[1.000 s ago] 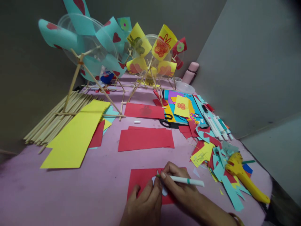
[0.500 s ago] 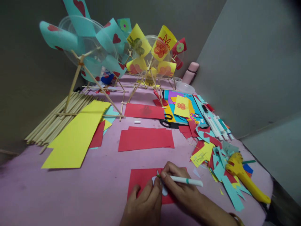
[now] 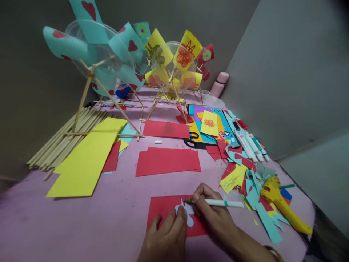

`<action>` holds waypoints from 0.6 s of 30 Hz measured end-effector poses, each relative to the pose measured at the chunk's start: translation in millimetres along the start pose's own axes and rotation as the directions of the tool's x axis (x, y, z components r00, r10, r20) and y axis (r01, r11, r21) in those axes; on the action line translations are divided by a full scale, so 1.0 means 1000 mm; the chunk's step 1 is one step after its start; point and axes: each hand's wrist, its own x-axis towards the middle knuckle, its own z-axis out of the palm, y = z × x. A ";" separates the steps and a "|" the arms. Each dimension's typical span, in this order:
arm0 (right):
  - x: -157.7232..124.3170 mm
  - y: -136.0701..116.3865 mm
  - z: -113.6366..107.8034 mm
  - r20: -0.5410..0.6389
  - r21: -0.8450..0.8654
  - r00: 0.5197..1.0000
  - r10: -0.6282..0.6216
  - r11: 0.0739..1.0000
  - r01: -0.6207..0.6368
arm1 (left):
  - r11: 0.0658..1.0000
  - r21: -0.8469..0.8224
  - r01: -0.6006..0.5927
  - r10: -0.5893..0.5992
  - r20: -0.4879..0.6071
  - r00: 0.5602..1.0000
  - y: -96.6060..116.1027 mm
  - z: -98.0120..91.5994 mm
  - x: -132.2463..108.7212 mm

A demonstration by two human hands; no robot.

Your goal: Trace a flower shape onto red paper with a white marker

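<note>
Slightly to the right my right hand (image 3: pixel 214 214) has moved, pinching the green-tipped marker (image 3: pixel 231 203); my left hand (image 3: pixel 167 233), thumb apart from fingers, presses the pale butterfly-shaped cutout (image 3: pixel 190 220) onto red paper (image 3: pixel 160 204).

The sheet (image 3: pixel 160 206) is plain red, the cut-out (image 3: pixel 190 219) pale lilac, the pen (image 3: pixel 231 203) white, green-banded; pink surface (image 3: pixel 95 229), turquoise strips (image 3: pixel 124 43) with red hearts, yellow strips (image 3: pixel 188 52) with butterflies, yellow glue gun (image 3: pixel 286 209)
</note>
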 end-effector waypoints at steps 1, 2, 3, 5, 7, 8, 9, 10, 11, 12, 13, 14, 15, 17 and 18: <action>0.000 0.000 0.000 0.001 0.002 1.000 0.001 1.000 -0.001 | 1.000 0.002 -0.001 0.001 0.003 1.000 0.000 0.000 0.000; 0.000 0.000 0.000 0.004 -0.002 1.000 0.002 1.000 -0.002 | 1.000 0.006 -0.003 0.002 0.007 1.000 0.000 -0.001 0.000; 0.000 -0.001 0.000 0.011 -0.012 1.000 0.003 1.000 -0.002 | 1.000 0.010 -0.003 0.003 0.013 1.000 0.000 -0.001 0.000; 0.000 -0.004 -0.001 0.022 -0.050 1.000 -0.005 0.999 0.006 | 1.000 0.016 -0.006 0.006 0.014 1.000 0.000 -0.001 0.000; -0.001 -0.007 -0.002 0.030 -0.096 0.999 -0.014 0.995 0.017 | 1.000 0.013 -0.007 0.007 0.000 1.000 0.000 -0.001 0.001; -0.001 -0.007 -0.003 0.035 -0.113 0.999 -0.016 0.993 0.020 | 1.000 0.010 -0.008 0.008 -0.008 1.000 0.000 -0.001 0.001; -0.002 -0.007 -0.003 0.038 -0.124 0.999 -0.016 0.992 0.021 | 1.000 0.006 -0.009 0.009 -0.012 1.000 0.000 -0.001 0.001; -0.003 -0.007 -0.004 0.038 -0.132 0.999 -0.016 0.991 0.021 | 1.000 0.006 -0.010 0.010 -0.011 1.000 0.000 -0.001 0.001; -0.003 -0.006 -0.005 0.034 -0.137 0.999 -0.015 0.990 0.019 | 1.000 0.009 -0.011 0.011 -0.003 1.000 -0.001 -0.001 0.001; -0.003 -0.006 -0.005 0.029 -0.143 0.999 -0.015 0.990 0.019 | 1.000 0.016 -0.012 0.012 0.007 1.000 -0.001 -0.001 0.000; -0.003 -0.006 -0.005 0.021 -0.150 1.000 -0.017 0.988 0.020 | 1.000 0.025 -0.014 0.014 0.020 1.000 -0.001 -0.001 0.000; -0.003 -0.006 -0.006 0.017 -0.157 1.000 -0.018 0.987 0.020 | 0.999 0.034 -0.017 0.016 0.033 0.999 -0.001 -0.001 0.000; -0.003 -0.006 -0.006 0.015 -0.160 1.000 -0.014 0.987 0.016 | 0.999 0.042 -0.021 0.019 0.047 0.999 -0.001 0.000 -0.001; -0.003 -0.006 -0.006 0.010 -0.152 1.000 -0.007 0.988 0.008 | 0.999 0.043 -0.024 0.022 0.065 0.998 -0.001 0.000 -0.001; -0.003 -0.006 -0.006 0.005 -0.145 1.000 -0.006 0.989 0.006 | 0.999 0.035 -0.021 0.018 0.068 0.998 -0.001 0.000 -0.001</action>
